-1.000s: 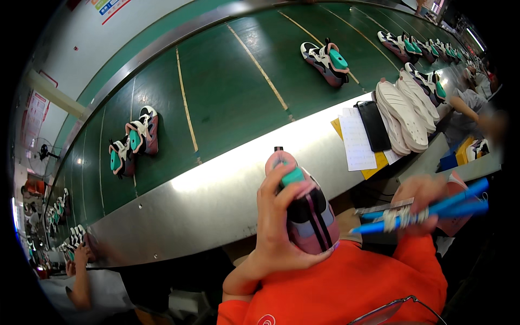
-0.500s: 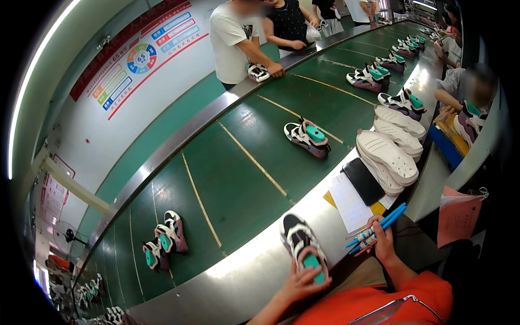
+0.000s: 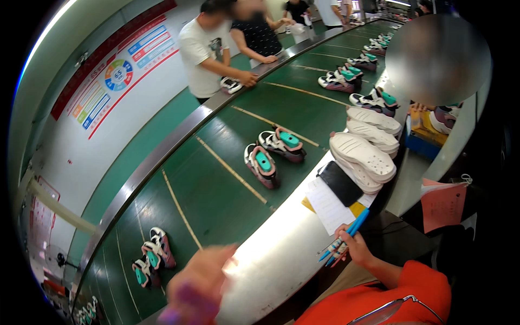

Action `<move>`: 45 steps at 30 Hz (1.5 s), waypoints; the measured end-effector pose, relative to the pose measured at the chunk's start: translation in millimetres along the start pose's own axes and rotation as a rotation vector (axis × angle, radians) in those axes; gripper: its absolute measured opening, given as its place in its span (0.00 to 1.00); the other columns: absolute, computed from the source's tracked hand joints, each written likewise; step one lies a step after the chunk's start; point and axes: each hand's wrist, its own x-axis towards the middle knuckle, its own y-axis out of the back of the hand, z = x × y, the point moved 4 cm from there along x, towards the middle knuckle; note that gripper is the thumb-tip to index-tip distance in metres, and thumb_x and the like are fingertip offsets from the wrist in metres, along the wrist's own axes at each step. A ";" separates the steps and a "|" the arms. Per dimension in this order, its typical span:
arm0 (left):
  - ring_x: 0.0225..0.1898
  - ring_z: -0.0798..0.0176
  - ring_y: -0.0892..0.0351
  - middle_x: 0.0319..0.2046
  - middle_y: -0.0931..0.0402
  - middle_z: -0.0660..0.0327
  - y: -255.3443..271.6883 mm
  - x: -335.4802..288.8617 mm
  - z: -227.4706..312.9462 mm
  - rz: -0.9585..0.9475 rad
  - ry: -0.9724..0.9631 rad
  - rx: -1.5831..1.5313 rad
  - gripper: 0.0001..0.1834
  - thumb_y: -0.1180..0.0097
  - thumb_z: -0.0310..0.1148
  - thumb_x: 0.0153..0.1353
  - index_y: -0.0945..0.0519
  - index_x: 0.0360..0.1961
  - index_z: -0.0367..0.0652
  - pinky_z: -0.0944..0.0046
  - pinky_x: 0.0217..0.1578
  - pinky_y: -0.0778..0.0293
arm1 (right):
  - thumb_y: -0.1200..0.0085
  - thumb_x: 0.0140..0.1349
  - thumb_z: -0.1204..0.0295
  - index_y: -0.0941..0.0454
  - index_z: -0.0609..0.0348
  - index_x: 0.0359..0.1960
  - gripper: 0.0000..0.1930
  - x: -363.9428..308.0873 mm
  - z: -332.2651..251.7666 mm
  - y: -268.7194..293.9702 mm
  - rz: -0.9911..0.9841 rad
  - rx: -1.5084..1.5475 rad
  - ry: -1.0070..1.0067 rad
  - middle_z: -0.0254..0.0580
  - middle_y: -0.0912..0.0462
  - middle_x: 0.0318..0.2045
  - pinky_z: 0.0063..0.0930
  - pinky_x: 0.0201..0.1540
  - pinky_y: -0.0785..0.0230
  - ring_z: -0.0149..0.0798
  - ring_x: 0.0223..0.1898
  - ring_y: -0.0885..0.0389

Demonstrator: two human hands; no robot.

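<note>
Fan (image 3: 64, 260) at far left, below a wall poster (image 3: 116, 81). To its right on the green belt (image 3: 216, 184) sits a trio of shoes (image 3: 162, 248) with teal inserts, close to the left hand (image 3: 197, 284). That hand is a blur: I cannot tell whether its fingers are wide or narrow. It covers part of the belt's near side and the edge of the metal ledge (image 3: 271, 260).

Across the belt, a co-worker (image 3: 201, 54) in white has an arm over the far rail by a small shoe (image 3: 232, 85). Mid-belt, a pair of shoes (image 3: 280, 145) stands side by side, perhaps touching.

Farther right, a paper (image 3: 325, 208) lies on the ledge, partly under a black pouch (image 3: 341, 184), a yellow sheet (image 3: 357, 208) beneath. Beside the paper, the right hand (image 3: 356, 249) has its fingers closed round blue pens (image 3: 359, 221), which slant up and hide some of the yellow sheet.

White soles (image 3: 363, 157) are piled just behind the pouch, blocking the ledge there. Rightmost come a blue box (image 3: 425, 145), a pink tag (image 3: 444, 208) and, above, a large blurred patch (image 3: 439, 59) hiding what lies behind
</note>
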 end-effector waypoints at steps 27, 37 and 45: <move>0.33 0.64 0.35 0.24 0.35 0.64 -7.5 -97.0 49.2 -0.031 -0.486 0.959 0.24 0.47 0.60 0.47 0.27 0.22 0.49 0.58 0.44 0.34 | 0.61 0.64 0.62 0.33 0.54 0.32 0.10 -2.5 14.2 -59.9 -0.096 -0.082 -0.056 0.33 0.25 0.21 0.11 0.15 0.42 0.21 0.15 0.32; 0.33 0.58 0.25 0.35 0.30 0.58 -15.6 -95.0 24.2 -0.009 -0.644 0.935 0.23 0.33 0.32 0.41 0.29 0.40 0.55 0.57 0.38 0.29 | 0.61 0.63 0.62 0.35 0.54 0.29 0.11 7.1 26.4 -67.1 -0.097 -0.058 -0.023 0.36 0.29 0.17 0.14 0.11 0.39 0.25 0.13 0.30; 0.34 0.63 0.25 0.30 0.26 0.67 34.6 -103.6 8.9 -0.008 -0.748 1.751 0.06 0.45 0.28 0.47 0.24 0.28 0.52 0.64 0.38 0.29 | 0.61 0.63 0.61 0.36 0.54 0.29 0.11 8.5 30.4 -58.3 -0.041 -0.068 -0.024 0.34 0.29 0.16 0.14 0.10 0.41 0.23 0.13 0.31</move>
